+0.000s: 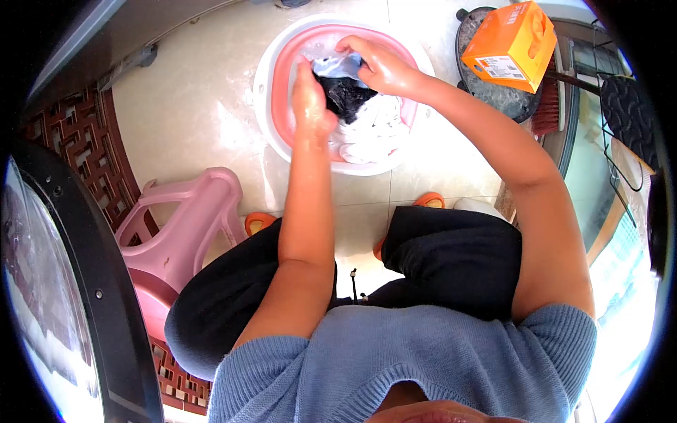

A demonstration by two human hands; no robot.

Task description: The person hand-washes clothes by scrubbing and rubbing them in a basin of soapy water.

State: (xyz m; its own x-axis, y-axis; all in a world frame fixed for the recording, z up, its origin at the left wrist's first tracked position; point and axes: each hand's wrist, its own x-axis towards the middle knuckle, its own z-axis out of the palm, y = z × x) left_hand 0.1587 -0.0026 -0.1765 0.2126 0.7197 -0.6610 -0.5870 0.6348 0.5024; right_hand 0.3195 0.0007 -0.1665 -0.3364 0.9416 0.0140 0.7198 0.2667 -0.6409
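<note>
A pink basin with a pale rim (262,92) stands on the floor before me, with wet laundry and cloudy, sudsy water in it. My left hand (309,99) is over its left side, fingers stretched out and thumb apart, against the edge of a black cloth (344,97). At the far side, my right hand (383,65) bends its fingers around the edge of a light-blue cloth (340,66), which spreads between both hands. White cloth (377,130) lies bunched in the near right part of the basin. Both hands look wet. The right fingertips are partly hidden.
A pink plastic stool (187,222) is at my left, near a dark machine with a round window (49,303). An orange box (509,46) sits on a dark-rimmed object (486,92) at the right, beside a red-bristled brush (549,109). Wet patches shine on the tiled floor (190,92).
</note>
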